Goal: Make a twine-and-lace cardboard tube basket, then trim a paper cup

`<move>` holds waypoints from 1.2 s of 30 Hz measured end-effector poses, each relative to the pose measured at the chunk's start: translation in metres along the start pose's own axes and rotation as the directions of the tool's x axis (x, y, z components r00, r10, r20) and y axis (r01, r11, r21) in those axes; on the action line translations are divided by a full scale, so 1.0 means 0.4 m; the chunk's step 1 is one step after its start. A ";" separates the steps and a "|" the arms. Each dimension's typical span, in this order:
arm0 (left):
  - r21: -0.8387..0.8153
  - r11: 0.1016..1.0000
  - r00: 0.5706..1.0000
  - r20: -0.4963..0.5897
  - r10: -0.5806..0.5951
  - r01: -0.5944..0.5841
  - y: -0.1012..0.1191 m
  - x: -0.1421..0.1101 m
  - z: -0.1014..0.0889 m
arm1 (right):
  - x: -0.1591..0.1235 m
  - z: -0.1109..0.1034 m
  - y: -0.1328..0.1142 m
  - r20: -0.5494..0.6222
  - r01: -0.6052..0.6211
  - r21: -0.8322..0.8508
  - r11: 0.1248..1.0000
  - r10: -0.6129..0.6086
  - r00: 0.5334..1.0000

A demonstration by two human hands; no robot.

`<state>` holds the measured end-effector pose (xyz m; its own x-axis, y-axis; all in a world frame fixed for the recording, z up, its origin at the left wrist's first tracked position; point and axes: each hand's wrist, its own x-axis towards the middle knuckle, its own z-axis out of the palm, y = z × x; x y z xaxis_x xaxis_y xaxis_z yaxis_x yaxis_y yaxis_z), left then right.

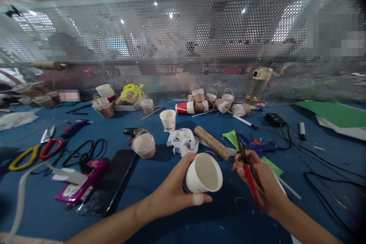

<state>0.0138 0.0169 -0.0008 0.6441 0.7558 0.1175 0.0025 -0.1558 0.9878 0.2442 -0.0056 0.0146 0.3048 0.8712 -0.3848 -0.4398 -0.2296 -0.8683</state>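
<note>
My left hand (180, 188) is wrapped round a white paper cup (203, 172), its mouth tilted towards me and nothing visible inside. A pale bandage circles the thumb. In my right hand (264, 181) is a pair of red-handled pliers (251, 183), their dark jaws pointing up and away, apart from the cup. Beyond the cup lie a crumpled clear plastic bag (183, 141) and a brown twine-wrapped roll (213, 143). Another white paper cup (168, 120) stands behind the bag. A small twine-covered basket (144, 145) with a handle sits left of it.
At left are scissors (47, 145), a purple power strip (82, 183) and a dark phone (110, 183). A blue glue gun (257, 145) lies beyond my right hand, with black cables (323, 177) to its right. Small baskets, red cups (184, 108) and a bottle (257, 85) line the perforated screen (177, 45).
</note>
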 end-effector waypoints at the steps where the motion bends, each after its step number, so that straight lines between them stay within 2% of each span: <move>1: -0.006 1.000 1.000 0.004 -0.002 0.002 0.000 0.000 0.001 | -0.008 0.006 -0.007 0.017 -0.007 0.015 1.000 0.007 1.000; 5: 0.045 0.999 1.000 0.008 0.000 -0.001 0.002 0.001 -0.001 | -0.022 0.007 -0.018 0.043 0.017 -0.009 1.000 -0.017 0.999; 8: 0.063 0.998 1.000 0.014 -0.016 0.015 0.007 0.001 -0.001 | -0.013 -0.012 -0.001 0.092 0.163 -0.125 0.979 -0.153 0.984; 10: 0.046 0.998 0.999 0.020 -0.040 0.039 0.009 0.002 -0.001 | -0.001 -0.030 0.017 0.162 0.294 -0.207 0.933 -0.263 0.951; 12: 0.018 0.998 0.998 0.023 -0.054 0.054 0.010 0.003 0.000 | 0.013 -0.051 0.035 0.283 0.468 -0.302 0.830 -0.391 0.876; 14: -0.001 0.999 0.998 0.021 -0.053 0.053 0.008 0.003 0.000 | 0.026 -0.071 0.048 0.411 0.643 -0.390 0.659 -0.500 0.762; 15: -0.002 0.999 0.998 0.020 -0.051 0.051 0.007 0.002 0.000 | 0.032 -0.080 0.053 0.469 0.698 -0.424 0.578 -0.519 0.715; 16: 0.004 0.999 0.999 0.021 -0.047 0.047 0.005 0.001 -0.001 | 0.037 -0.088 0.056 0.503 0.724 -0.440 0.532 -0.521 0.689; 19: 0.044 0.999 0.999 0.036 -0.034 0.032 0.002 -0.002 -0.006 | 0.044 -0.102 0.058 0.551 0.751 -0.470 0.463 -0.511 0.660; 24: 0.111 0.994 0.998 0.061 -0.019 0.012 0.002 -0.006 -0.012 | 0.039 -0.105 0.056 0.655 0.805 -0.523 0.281 -0.472 0.590; 27: 0.130 0.991 0.998 0.066 -0.023 0.014 0.003 -0.005 -0.013 | 0.035 -0.103 0.055 0.673 0.814 -0.528 0.243 -0.464 0.575; 33: 0.109 0.994 0.999 0.044 -0.032 0.027 0.015 -0.001 -0.006 | 0.033 -0.101 0.054 0.703 0.844 -0.523 0.119 -0.499 0.506; 36: 0.063 0.998 0.999 0.044 -0.023 0.020 0.019 0.002 -0.002 | 0.031 -0.094 0.051 0.709 0.836 -0.545 0.062 -0.499 0.498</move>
<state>0.0138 0.0169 0.0069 0.6772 0.7302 0.0901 0.0639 -0.1804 0.9815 0.2709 -0.0157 -0.0196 -0.2274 0.8564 0.4636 0.6877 0.4783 -0.5461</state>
